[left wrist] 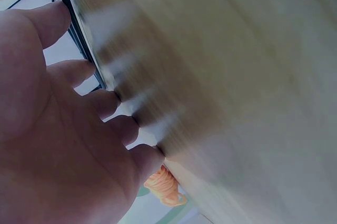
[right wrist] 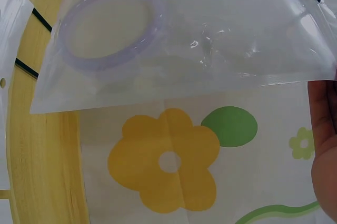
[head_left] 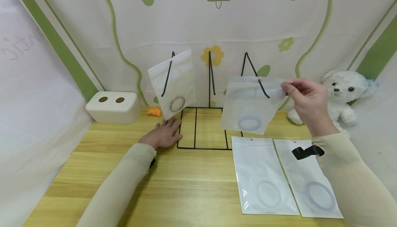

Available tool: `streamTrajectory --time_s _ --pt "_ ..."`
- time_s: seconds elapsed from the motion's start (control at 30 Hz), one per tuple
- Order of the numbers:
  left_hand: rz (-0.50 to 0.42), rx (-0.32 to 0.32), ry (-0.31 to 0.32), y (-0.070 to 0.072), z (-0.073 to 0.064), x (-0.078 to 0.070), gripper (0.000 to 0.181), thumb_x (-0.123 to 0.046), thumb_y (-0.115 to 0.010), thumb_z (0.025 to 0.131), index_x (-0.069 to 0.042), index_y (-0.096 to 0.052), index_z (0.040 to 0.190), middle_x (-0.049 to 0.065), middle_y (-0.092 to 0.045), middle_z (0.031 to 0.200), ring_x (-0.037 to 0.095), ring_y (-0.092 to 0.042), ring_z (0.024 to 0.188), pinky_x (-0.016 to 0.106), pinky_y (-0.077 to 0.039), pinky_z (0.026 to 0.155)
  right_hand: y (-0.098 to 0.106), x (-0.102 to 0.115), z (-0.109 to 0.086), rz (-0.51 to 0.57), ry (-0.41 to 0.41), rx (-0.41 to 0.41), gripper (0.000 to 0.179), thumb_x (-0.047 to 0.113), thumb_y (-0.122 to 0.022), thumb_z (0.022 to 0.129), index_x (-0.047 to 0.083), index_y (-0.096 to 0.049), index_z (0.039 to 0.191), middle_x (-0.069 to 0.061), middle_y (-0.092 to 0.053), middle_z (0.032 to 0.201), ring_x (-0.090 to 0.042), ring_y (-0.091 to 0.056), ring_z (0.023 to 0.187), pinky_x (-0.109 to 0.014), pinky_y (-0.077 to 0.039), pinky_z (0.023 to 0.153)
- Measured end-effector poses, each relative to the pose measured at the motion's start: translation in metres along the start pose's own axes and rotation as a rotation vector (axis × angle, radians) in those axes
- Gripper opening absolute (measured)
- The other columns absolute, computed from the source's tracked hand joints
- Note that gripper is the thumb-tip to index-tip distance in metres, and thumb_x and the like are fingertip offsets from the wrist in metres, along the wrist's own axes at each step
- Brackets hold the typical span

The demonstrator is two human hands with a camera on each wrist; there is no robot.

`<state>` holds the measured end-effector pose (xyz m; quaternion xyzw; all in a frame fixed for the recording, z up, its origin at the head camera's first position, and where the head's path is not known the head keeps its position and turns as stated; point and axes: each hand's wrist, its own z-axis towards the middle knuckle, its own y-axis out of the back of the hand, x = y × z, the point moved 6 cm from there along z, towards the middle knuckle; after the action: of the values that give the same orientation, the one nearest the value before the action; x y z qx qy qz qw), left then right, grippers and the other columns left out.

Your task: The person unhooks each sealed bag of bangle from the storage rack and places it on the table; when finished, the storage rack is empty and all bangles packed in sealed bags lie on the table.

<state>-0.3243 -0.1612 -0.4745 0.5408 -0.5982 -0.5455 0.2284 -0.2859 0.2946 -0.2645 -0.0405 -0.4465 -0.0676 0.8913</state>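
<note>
My right hand (head_left: 310,99) pinches the top right corner of a white, translucent plastic bag (head_left: 237,99) with a pale purple ring (right wrist: 105,63) inside. The bag is on the right hook (head_left: 264,88) of a black wire rack (head_left: 204,148); the hook's tip sticks out in front. In the right wrist view, the fingertips are mostly out of frame. My left hand (head_left: 162,135) rests on the tabletop at the left side of the rack's base, fingers extended. Above it, a similar bag (head_left: 181,79) with a greyish ring (head_left: 171,107) hangs tilted from the left hook.
Two white bags (head_left: 251,165) (head_left: 291,161) with rings lie on the table at front right. The middle hook (head_left: 212,75) stands between the hung bags. A white box (head_left: 121,111), an orange bundle (head_left: 154,112) and a plush bear (head_left: 344,92) sit along the back.
</note>
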Motion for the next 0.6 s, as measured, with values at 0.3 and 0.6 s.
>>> streamTrajectory --time_s 0.3,0.6 --pt "-0.016 0.020 0.006 0.008 -0.008 -0.009 0.078 -0.058 -0.042 0.113 -0.021 -0.015 0.176 0.020 -0.003 0.183 0.056 -0.008 0.165 0.075 -0.007 0.131 0.002 0.006 -0.009 0.004 0.032 0.020 0.005 -0.011 -0.076 0.094 -0.012 -0.079 0.098 0.001 -0.082 0.088 -0.007 -0.073 0.075 -0.014 -0.059 0.071" --pt "0.021 0.002 0.006 -0.012 0.018 0.018 0.083 -0.067 -0.040 0.110 -0.027 -0.010 0.176 0.013 0.003 0.184 0.050 -0.005 0.167 0.073 -0.006 0.132 0.004 0.011 -0.018 -0.004 0.033 0.043 0.011 -0.009 -0.077 0.094 -0.017 -0.076 0.101 0.002 -0.082 0.089 -0.006 -0.072 0.074 -0.012 -0.056 0.066"
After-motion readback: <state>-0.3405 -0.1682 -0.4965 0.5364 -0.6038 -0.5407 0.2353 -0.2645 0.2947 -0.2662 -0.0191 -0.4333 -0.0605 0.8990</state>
